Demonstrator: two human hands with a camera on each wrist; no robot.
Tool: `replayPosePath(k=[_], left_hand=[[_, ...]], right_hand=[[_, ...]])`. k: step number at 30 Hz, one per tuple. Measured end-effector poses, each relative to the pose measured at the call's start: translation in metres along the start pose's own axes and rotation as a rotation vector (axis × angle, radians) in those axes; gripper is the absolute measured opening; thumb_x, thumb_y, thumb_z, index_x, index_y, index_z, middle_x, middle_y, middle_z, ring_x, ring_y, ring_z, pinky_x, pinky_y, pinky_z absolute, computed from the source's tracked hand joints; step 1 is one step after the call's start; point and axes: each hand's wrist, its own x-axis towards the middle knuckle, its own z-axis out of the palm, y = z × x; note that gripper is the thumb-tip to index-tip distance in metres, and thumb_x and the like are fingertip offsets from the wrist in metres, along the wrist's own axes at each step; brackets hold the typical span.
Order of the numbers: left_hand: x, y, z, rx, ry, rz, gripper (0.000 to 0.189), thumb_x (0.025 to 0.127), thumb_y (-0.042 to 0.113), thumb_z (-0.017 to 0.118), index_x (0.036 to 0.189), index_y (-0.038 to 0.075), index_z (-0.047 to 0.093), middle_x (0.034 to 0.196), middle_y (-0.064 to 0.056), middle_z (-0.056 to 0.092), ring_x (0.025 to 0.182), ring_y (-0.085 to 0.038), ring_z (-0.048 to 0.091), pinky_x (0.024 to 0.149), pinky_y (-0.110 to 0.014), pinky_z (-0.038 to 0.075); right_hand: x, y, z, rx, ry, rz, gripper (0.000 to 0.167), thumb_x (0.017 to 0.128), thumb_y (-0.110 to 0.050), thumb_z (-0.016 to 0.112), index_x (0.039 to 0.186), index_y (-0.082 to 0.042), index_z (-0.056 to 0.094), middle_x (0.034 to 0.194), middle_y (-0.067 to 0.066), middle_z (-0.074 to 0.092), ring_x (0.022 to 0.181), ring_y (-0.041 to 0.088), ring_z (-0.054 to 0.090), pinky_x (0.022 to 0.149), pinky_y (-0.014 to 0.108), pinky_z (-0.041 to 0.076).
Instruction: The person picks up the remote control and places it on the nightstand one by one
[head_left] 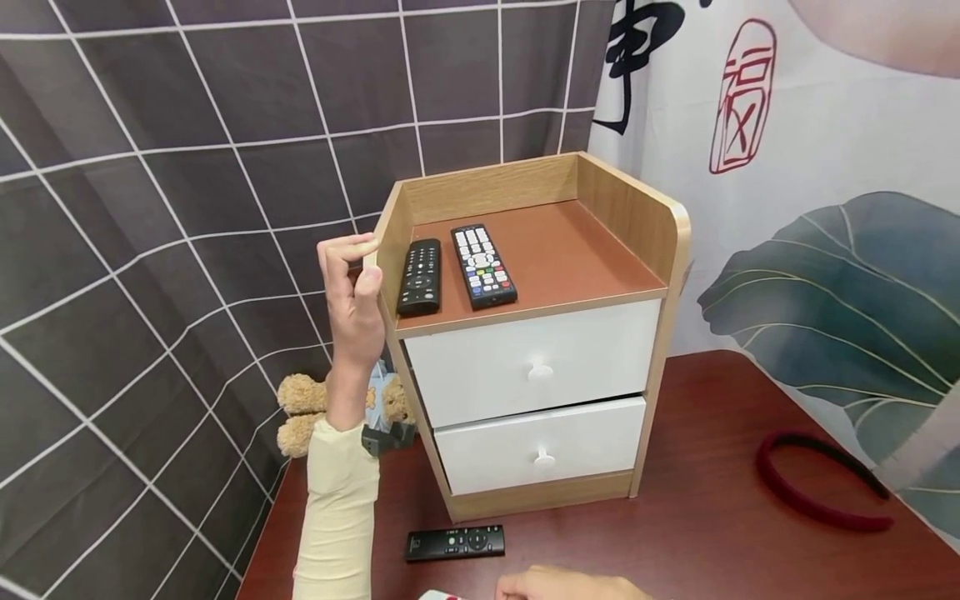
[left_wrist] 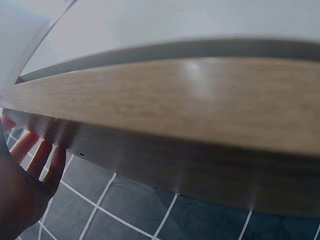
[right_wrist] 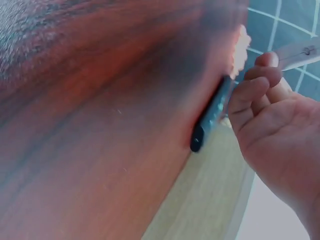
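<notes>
At the upper left of a small wooden cabinet (head_left: 525, 500) with two white drawers, my left hand (head_left: 351, 300) touches the outer face and edge of the side panel (left_wrist: 165, 95). Its fingers (left_wrist: 37, 162) lie against that panel, holding nothing loose. My right hand (head_left: 573, 585) is low at the bottom edge of the head view, partly cut off. In the right wrist view, its curled fingers hold a flat whitish thing (right_wrist: 300, 52); in the head view a white corner with some red (head_left: 438, 595) shows beside that hand. Its kind cannot be made out.
Two black remote controls, one with dark buttons (head_left: 420, 277) and one with white buttons (head_left: 483, 267), lie on the cabinet's brown top. Another black remote (head_left: 455, 542) lies before it. A teddy bear (head_left: 303, 412) is behind my left arm; a dark red headband (head_left: 817, 492) lies right.
</notes>
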Motion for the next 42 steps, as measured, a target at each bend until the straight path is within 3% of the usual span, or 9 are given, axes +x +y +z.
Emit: replayPosePath(k=[2, 3, 7, 16, 19, 23, 32, 38, 42], left_hand=[[0.0, 0.0, -0.001, 0.001, -0.001, -0.001, 0.045, 0.09, 0.03, 0.048, 0.111, -0.009, 0.05, 0.121, 0.007, 0.047, 0.111, -0.013, 0.05, 0.087, -0.025, 0.04], [-0.001, 0.0, -0.001, 0.001, -0.003, 0.0, 0.045, 0.09, 0.031, 0.048, 0.111, -0.009, 0.05, 0.121, 0.007, 0.047, 0.111, -0.013, 0.05, 0.087, -0.025, 0.04], [-0.001, 0.0, -0.001, 0.003, -0.006, 0.003, 0.046, 0.091, 0.032, 0.048, 0.11, -0.009, 0.05, 0.122, 0.006, 0.047, 0.111, -0.013, 0.05, 0.087, -0.026, 0.04], [0.0, 0.0, -0.001, -0.003, -0.005, 0.004, 0.045, 0.09, 0.03, 0.048, 0.11, -0.009, 0.05, 0.121, 0.007, 0.047, 0.111, -0.014, 0.05, 0.086, -0.024, 0.04], [0.0, 0.0, -0.001, -0.004, -0.005, 0.004, 0.045, 0.09, 0.031, 0.048, 0.11, -0.01, 0.05, 0.121, 0.002, 0.048, 0.112, -0.014, 0.05, 0.086, -0.024, 0.04], [0.0, 0.0, -0.001, -0.002, -0.003, 0.004, 0.045, 0.09, 0.031, 0.048, 0.11, -0.01, 0.05, 0.121, -0.011, 0.048, 0.112, -0.013, 0.051, 0.085, -0.024, 0.039], [0.001, 0.0, -0.001, 0.002, -0.004, 0.004, 0.045, 0.09, 0.03, 0.048, 0.109, -0.01, 0.05, 0.121, -0.02, 0.046, 0.11, -0.01, 0.051, 0.083, -0.023, 0.039], [0.001, 0.001, 0.0, 0.003, -0.006, 0.002, 0.046, 0.09, 0.031, 0.048, 0.109, -0.011, 0.05, 0.12, -0.023, 0.045, 0.111, -0.007, 0.05, 0.082, -0.023, 0.039], [0.0, 0.0, -0.001, 0.002, -0.004, 0.001, 0.047, 0.09, 0.031, 0.048, 0.11, -0.011, 0.049, 0.121, -0.012, 0.048, 0.108, -0.004, 0.049, 0.081, -0.023, 0.038]], right_hand=[[0.001, 0.0, -0.008, 0.102, -0.028, -0.041, 0.01, 0.095, -0.019, 0.058, 0.103, -0.016, 0.062, 0.08, -0.014, 0.053, 0.076, -0.015, 0.042, 0.067, 0.007, 0.041], [0.005, 0.001, -0.015, 0.212, -0.115, -0.017, 0.008, 0.094, -0.015, 0.057, 0.099, -0.01, 0.06, 0.076, -0.011, 0.049, 0.074, -0.015, 0.04, 0.067, 0.007, 0.04], [0.001, -0.005, -0.033, 0.453, -0.108, -0.007, 0.011, 0.093, -0.011, 0.057, 0.1, -0.002, 0.059, 0.079, -0.012, 0.046, 0.074, -0.015, 0.042, 0.067, 0.006, 0.037], [-0.013, -0.027, -0.088, 0.642, -0.064, -0.188, 0.026, 0.094, -0.016, 0.058, 0.11, 0.004, 0.053, 0.075, 0.02, 0.045, 0.075, -0.01, 0.046, 0.065, 0.01, 0.04], [-0.017, -0.037, -0.11, 0.639, -0.045, -0.235, 0.028, 0.096, -0.018, 0.057, 0.113, 0.004, 0.051, 0.078, 0.022, 0.046, 0.08, -0.008, 0.048, 0.066, 0.012, 0.041], [-0.024, -0.057, -0.147, 0.491, 0.063, -0.194, 0.024, 0.093, -0.013, 0.059, 0.115, -0.004, 0.054, 0.081, 0.019, 0.055, 0.082, -0.004, 0.051, 0.07, 0.019, 0.047], [-0.028, -0.119, -0.233, -0.115, 0.471, 0.039, 0.029, 0.085, -0.015, 0.072, 0.11, -0.022, 0.059, 0.072, -0.011, 0.058, 0.059, 0.006, 0.047, 0.051, 0.024, 0.038], [-0.013, -0.15, -0.276, -0.503, 0.765, 0.273, 0.039, 0.082, -0.038, 0.077, 0.111, -0.018, 0.061, 0.072, -0.004, 0.058, 0.062, 0.012, 0.049, 0.057, 0.028, 0.038], [0.003, -0.153, -0.298, -0.594, 0.86, 0.428, 0.051, 0.082, -0.053, 0.07, 0.111, -0.013, 0.06, 0.079, 0.005, 0.065, 0.066, 0.019, 0.054, 0.059, 0.034, 0.038]])
